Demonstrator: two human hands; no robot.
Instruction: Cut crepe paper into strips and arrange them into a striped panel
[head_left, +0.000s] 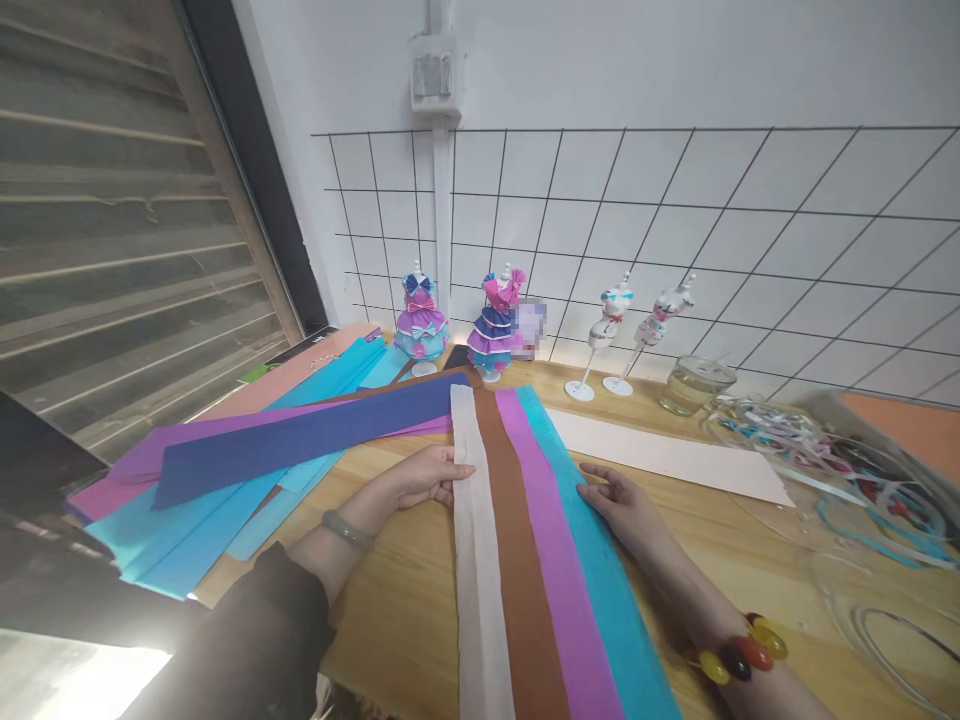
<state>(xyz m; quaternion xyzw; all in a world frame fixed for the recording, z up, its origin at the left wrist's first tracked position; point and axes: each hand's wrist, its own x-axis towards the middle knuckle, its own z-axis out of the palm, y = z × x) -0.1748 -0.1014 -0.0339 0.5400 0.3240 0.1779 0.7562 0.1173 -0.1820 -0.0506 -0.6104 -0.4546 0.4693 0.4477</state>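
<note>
Four-coloured crepe paper strips lie side by side down the middle: a white strip (477, 560), a brown strip (517, 540), a purple strip (559, 530) and a turquoise strip (592, 550). My left hand (429, 476) grips the white strip's left edge, thumb on top and fingers curled at the side. At the turquoise strip's right edge, my right hand (616, 500) has its fingers loosely stretched out and apart, with the thumb tip touching the paper. The strips' near ends run out of view.
Dark blue paper (315, 440) and turquoise sheets (195, 530) are heaped at left. Behind stand dressed mini mannequins (420, 325) and bare ones (607, 325). A white strip (667, 455), glass jar (694, 385) and tangled ribbons (847, 470) lie right. A wire grid (622, 215) backs the table.
</note>
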